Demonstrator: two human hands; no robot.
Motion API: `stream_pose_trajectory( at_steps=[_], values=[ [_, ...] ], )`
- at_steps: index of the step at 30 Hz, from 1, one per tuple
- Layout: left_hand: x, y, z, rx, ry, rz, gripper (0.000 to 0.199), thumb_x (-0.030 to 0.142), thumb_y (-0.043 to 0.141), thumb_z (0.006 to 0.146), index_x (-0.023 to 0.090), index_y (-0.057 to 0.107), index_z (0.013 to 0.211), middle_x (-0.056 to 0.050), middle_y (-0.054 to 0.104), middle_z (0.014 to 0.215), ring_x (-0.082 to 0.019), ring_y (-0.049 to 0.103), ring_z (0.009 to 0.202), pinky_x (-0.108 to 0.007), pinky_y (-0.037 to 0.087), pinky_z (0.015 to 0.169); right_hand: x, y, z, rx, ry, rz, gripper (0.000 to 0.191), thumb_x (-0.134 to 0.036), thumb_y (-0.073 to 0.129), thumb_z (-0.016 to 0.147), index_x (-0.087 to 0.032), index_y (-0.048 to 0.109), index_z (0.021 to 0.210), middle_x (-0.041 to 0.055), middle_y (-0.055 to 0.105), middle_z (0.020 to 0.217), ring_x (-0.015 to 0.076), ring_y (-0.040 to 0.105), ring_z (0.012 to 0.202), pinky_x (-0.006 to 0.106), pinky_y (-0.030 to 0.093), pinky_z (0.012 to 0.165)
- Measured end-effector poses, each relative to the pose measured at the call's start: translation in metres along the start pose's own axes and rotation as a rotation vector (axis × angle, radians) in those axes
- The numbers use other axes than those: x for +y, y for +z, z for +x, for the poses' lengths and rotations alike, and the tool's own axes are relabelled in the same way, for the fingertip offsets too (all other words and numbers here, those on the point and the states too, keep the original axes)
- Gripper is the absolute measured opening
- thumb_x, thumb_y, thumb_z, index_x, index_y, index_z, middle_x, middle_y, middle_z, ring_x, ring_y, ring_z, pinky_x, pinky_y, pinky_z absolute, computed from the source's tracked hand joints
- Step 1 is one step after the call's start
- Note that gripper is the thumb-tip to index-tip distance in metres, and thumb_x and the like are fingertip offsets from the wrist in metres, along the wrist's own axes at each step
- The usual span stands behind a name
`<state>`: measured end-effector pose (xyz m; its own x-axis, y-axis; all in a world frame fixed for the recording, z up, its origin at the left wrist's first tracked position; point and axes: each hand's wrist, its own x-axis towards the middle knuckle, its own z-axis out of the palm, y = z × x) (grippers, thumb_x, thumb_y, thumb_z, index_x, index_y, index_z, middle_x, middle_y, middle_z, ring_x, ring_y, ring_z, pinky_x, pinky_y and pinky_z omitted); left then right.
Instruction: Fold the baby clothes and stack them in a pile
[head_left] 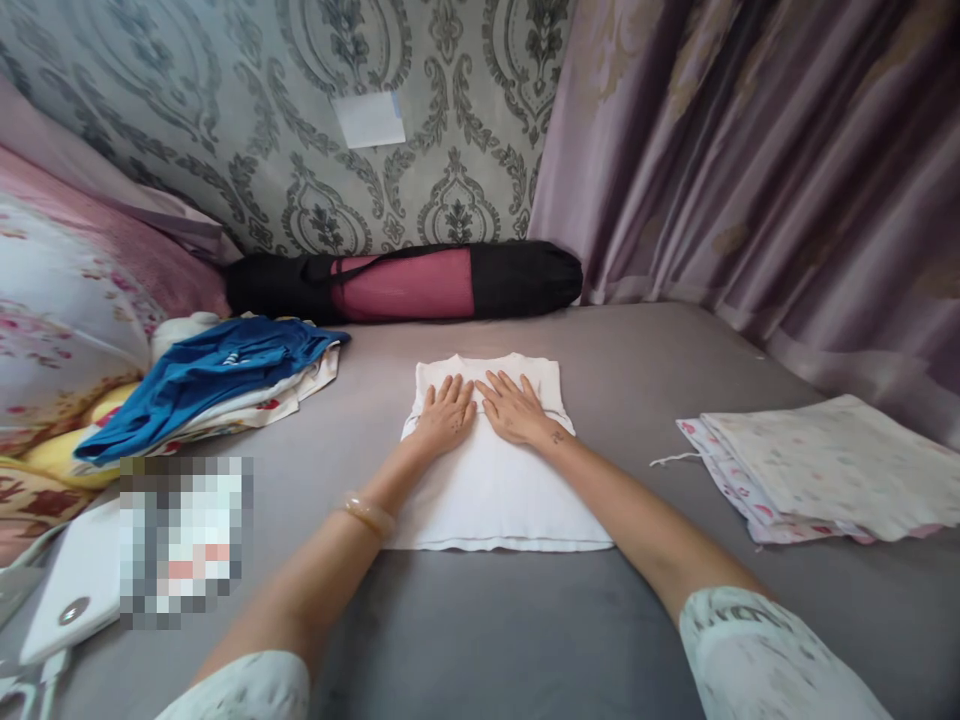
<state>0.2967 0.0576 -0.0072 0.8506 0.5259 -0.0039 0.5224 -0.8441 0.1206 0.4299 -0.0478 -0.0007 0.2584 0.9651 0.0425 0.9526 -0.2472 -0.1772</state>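
A white garment (499, 500), which looks like a small shirt with its sides folded in, lies flat on the grey bed sheet (660, 360). My left hand (448, 410) rests palm down on its upper part, fingers stretched out and pointing away from me. Close beside it, my right hand (514, 405) presses flat on the same cloth with its fingers spread. Nothing is held in either hand. The cloth under both palms is hidden, and a bangle (365, 513) circles my left wrist.
Folded patterned cloths (832, 465) lie at the right. On the left are a blue garment (217, 375) on other clothes, a floral pillow (67, 310), and a white device (86, 570) with a cable. A black and pink rolled bag (405, 283) lies along the wall, beside purple curtains (750, 150).
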Motion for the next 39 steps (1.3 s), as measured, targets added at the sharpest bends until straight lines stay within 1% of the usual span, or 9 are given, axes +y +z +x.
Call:
stream_pose_trajectory(
  at_steps=[5,9,13,16,20,23,27,32,39],
  values=[
    [0.004,-0.003,0.002,-0.018,-0.026,0.006,0.059,0.039,0.019,0.099,0.015,0.025,0.152,-0.011,0.019,0.160,-0.027,0.014,0.148,-0.051,0.013,0.118,-0.001,-0.007,0.003,-0.049,0.008,0.015,0.054,-0.036,0.022,0.099,-0.025,0.028,0.152,0.0051,0.022,0.160,0.0234,0.015,0.147,0.051,0.005,0.117],
    [0.004,-0.004,-0.005,0.058,-0.014,0.055,0.061,0.043,0.019,0.099,0.011,0.026,0.151,-0.017,0.021,0.159,-0.029,0.015,0.147,-0.050,0.014,0.118,0.000,-0.017,-0.004,-0.101,-0.015,0.002,0.056,-0.039,0.023,0.100,-0.020,0.028,0.152,0.0088,0.018,0.160,0.0244,0.013,0.147,0.052,0.005,0.117],
    [0.001,-0.008,-0.035,0.083,0.073,0.082,0.060,0.045,0.025,0.099,0.012,0.028,0.150,-0.017,0.021,0.159,-0.029,0.015,0.147,-0.049,0.015,0.118,0.007,-0.022,-0.035,-0.060,-0.099,-0.005,0.057,-0.037,0.029,0.099,-0.018,0.027,0.152,0.0098,0.013,0.161,0.0241,0.007,0.148,0.050,0.001,0.118],
    [-0.005,-0.013,-0.067,0.018,0.182,0.027,0.058,0.043,0.028,0.099,0.014,0.030,0.148,-0.017,0.022,0.158,-0.028,0.019,0.146,-0.049,0.020,0.117,0.015,-0.027,-0.071,-0.100,-0.166,0.069,0.058,-0.040,0.030,0.098,-0.018,0.029,0.152,0.0080,0.012,0.162,0.0228,0.010,0.148,0.042,0.008,0.120],
    [-0.018,-0.016,-0.111,-0.001,0.300,-0.071,0.052,0.042,0.028,0.100,0.017,0.041,0.143,-0.016,0.032,0.154,-0.027,0.028,0.143,-0.047,0.027,0.115,0.022,-0.034,-0.123,-0.196,-0.179,0.153,0.058,-0.047,0.029,0.098,-0.023,0.035,0.150,0.0037,0.022,0.159,0.0225,0.016,0.147,0.041,0.010,0.120],
    [-0.027,-0.021,-0.140,0.000,0.362,-0.162,0.051,0.046,0.033,0.098,0.019,0.047,0.139,-0.016,0.039,0.150,-0.027,0.036,0.139,-0.043,0.031,0.114,0.025,-0.040,-0.157,-0.194,-0.199,0.175,0.056,-0.048,0.031,0.098,-0.024,0.039,0.148,0.0036,0.028,0.157,0.0219,0.020,0.146,0.041,0.010,0.121],
    [-0.035,-0.032,-0.169,-0.013,0.348,-0.248,0.052,0.054,0.043,0.093,0.022,0.055,0.132,-0.013,0.045,0.144,-0.026,0.048,0.129,-0.039,0.041,0.107,0.029,-0.047,-0.190,-0.169,-0.219,0.185,0.054,-0.051,0.038,0.097,-0.023,0.049,0.142,0.0075,0.036,0.153,0.0234,0.029,0.143,0.043,0.020,0.118],
    [-0.045,-0.040,-0.185,-0.025,0.314,-0.241,0.043,0.054,0.044,0.093,0.026,0.064,0.119,-0.009,0.059,0.124,-0.021,0.060,0.108,-0.035,0.049,0.095,0.035,-0.052,-0.210,-0.090,-0.240,0.236,0.041,-0.045,0.042,0.097,-0.024,0.065,0.123,0.0101,0.054,0.139,0.0248,0.049,0.129,0.041,0.038,0.109],
    [-0.053,-0.046,-0.189,-0.059,0.363,-0.157,0.036,0.039,0.040,0.095,0.026,0.067,0.114,-0.007,0.063,0.124,-0.021,0.062,0.108,-0.031,0.051,0.092,0.034,-0.052,-0.212,-0.023,-0.359,0.207,0.030,-0.032,0.040,0.099,-0.023,0.067,0.110,0.0097,0.065,0.115,0.0222,0.060,0.104,0.038,0.049,0.092]
  ],
)
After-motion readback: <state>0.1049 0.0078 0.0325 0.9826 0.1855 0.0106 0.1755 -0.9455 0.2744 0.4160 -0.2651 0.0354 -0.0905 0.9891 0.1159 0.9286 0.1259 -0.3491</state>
